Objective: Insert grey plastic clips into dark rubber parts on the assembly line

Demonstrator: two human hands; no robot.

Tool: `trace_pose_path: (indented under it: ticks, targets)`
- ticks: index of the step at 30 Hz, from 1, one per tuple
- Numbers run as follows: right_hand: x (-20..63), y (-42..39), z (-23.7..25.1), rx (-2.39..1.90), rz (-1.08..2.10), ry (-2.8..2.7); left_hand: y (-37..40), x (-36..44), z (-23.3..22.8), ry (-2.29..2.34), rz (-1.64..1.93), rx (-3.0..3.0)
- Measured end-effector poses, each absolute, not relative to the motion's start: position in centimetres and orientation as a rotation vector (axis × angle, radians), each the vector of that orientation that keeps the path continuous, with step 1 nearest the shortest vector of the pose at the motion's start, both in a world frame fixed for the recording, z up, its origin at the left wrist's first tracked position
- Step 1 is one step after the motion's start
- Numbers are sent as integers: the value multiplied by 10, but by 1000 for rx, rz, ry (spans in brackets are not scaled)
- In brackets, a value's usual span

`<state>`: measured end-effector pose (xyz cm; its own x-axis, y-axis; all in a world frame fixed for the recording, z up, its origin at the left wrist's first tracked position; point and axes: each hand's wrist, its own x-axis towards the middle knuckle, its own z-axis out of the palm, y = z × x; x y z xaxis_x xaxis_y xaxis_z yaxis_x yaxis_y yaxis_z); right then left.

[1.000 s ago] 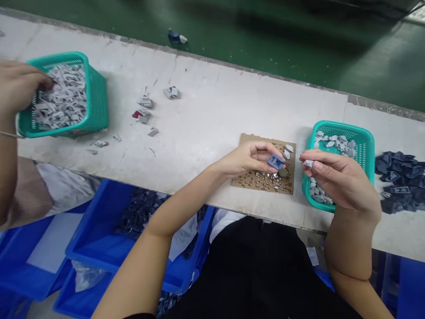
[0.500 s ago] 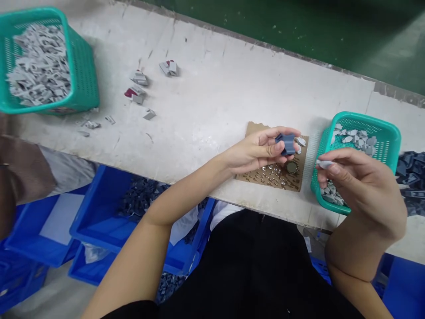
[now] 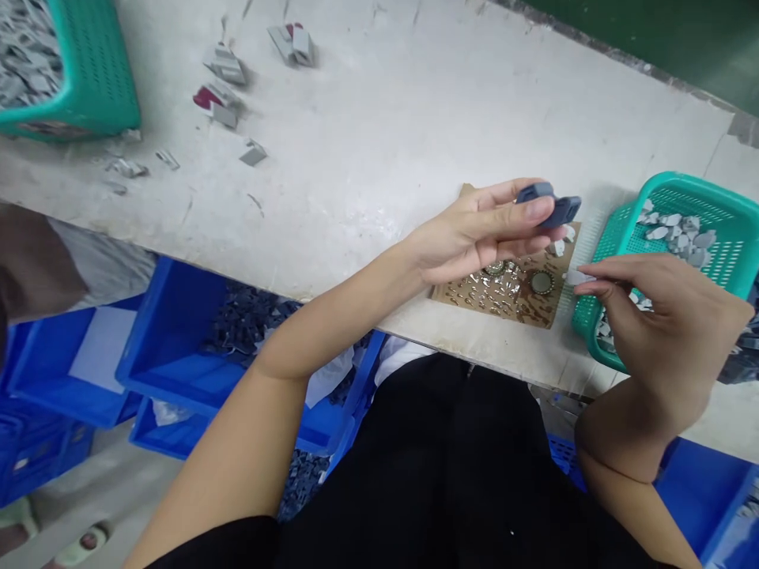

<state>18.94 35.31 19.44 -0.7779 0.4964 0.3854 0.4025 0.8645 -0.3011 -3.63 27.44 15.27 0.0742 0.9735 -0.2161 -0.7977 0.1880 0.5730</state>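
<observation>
My left hand [image 3: 480, 229] grips a dark blue-grey plastic part [image 3: 549, 205] between thumb and fingers, above a brown cardboard sheet [image 3: 537, 312]. Pinched in my right hand [image 3: 670, 324] is a small light-grey plastic piece [image 3: 578, 276], held just left of a green basket [image 3: 617, 221] with similar pieces inside. On the cardboard lie many small shiny drops or bits, round caps such as this one [image 3: 541, 282], and a few pale pieces [image 3: 557, 246] near its right edge. The two held parts are apart from each other.
Another green basket [image 3: 100, 63] full of grey pieces stands at far left. Loose grey parts [image 3: 225, 63] lie on the white table [image 3: 368, 142]. Blue crates [image 3: 171, 379] with dark parts sit below its front edge. Another person's arm [image 3: 35, 261] shows at left.
The view has shifted, with the table things sliding up and outward. My left hand has turned the dark part to another side. My right hand has rotated, its fingertips now pointing left with the grey piece.
</observation>
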Motion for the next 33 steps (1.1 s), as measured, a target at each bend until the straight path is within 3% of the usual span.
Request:
trace_pose_path:
  ticks: [14,25,33]
  targets:
    - [185,353,181,-453,24,-2801,276,-38,153,699,1422,337]
    - [183,352,183,-563,164,-2772,276,-37,152,678,1330,470]
    - [171,334,194,-826,493,-2150,272,-30,153,603,1327,364]
